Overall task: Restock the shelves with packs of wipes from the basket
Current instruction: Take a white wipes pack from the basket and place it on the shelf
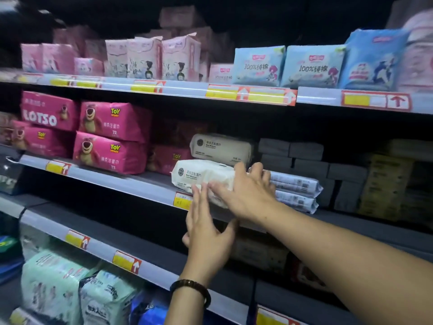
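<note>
A white pack of wipes [201, 174] lies at the front edge of the middle shelf [117, 181]. My right hand [246, 193] rests over its right end, fingers spread across the top and thumb stretched along the front. My left hand [206, 233] is raised below it, straight fingertips touching the pack's lower front edge. A second pack of the same wipes [220, 146] sits behind and above it. The basket is out of view.
Pink Lotso packs [112, 137] are stacked to the left on the same shelf. Two flat white packs [295, 191] lie stacked right beside my right hand, with grey packs [304, 156] behind. Pink and blue packs [257, 66] fill the upper shelf; green packs [54, 282] sit on the lower one.
</note>
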A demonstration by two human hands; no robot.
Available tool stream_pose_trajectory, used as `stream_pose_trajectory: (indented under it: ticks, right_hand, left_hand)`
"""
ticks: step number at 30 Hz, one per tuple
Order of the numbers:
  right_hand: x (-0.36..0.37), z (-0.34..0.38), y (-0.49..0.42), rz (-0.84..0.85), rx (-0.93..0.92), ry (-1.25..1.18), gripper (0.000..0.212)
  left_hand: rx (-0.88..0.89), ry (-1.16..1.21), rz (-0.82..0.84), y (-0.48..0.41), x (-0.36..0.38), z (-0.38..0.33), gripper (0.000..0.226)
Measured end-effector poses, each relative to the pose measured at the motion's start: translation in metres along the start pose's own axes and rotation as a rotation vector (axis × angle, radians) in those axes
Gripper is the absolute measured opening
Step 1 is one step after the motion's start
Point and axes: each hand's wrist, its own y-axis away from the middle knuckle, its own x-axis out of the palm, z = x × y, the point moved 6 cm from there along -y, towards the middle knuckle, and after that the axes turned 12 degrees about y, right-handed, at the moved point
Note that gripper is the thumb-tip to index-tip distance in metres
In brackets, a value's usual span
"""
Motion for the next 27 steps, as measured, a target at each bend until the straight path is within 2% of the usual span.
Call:
stream_pose_trajectory:
  ticks: [3,6,9,10,12,15,17,20,22,23,25,27]
  right_hand:
    - [-0.012,-0.011,0.019,0.011,-0.095,-0.047,0.089]
    - [-0.025,-0.031,0.05,-0.011,-0.203,-0.014,0.08]
    - [-0.036,-0.056,0.089,-0.005,-0.287,0.028,0.063]
    - [-0.036,-0.066,0.104,0.015,-0.305,0.024,0.058]
    - [-0.031,-0.093,0.138,0.069,-0.322,0.008,0.05]
    - [-0.006,-0.143,0.197,0.185,-0.267,-0.064,0.036]
    - [0.021,-0.177,0.241,0.285,-0.184,-0.106,0.027]
    - [0.08,-0.232,0.31,0.425,-0.013,-0.181,0.021]
    - [0.123,-0.268,0.357,0.502,0.142,-0.246,0.019]
    - [0.141,-0.285,0.382,0.528,0.241,-0.296,0.017]
    - [0.169,-0.312,0.423,0.547,0.428,-0.395,0.016]
    - [0.189,-0.32,0.448,0.628,0.506,-0.395,0.024]
  left_hand:
    - [0.02,0.09,-0.043,0.003,-0.006,0.0,0.096]
    - [0.023,0.087,-0.124,0.026,-0.005,-0.01,0.086]
    - [-0.039,0.074,-0.092,0.056,0.007,-0.013,0.056]
    - [-0.056,0.031,-0.009,0.066,0.016,-0.011,0.044]
    - [-0.099,-0.09,0.26,0.096,0.046,-0.003,0.026]
    - [-0.206,-0.207,0.642,0.163,0.09,0.007,0.018]
    - [-0.258,-0.327,0.787,0.205,0.114,0.021,0.025]
    - [-0.364,-0.379,0.926,0.268,0.146,0.052,0.045]
    - [-0.444,-0.468,1.032,0.302,0.162,0.073,0.053]
    - [-0.476,-0.488,1.072,0.314,0.168,0.08,0.064]
    - [-0.514,-0.486,1.1,0.327,0.178,0.087,0.083]
    - [-0.524,-0.51,1.107,0.335,0.186,0.093,0.079]
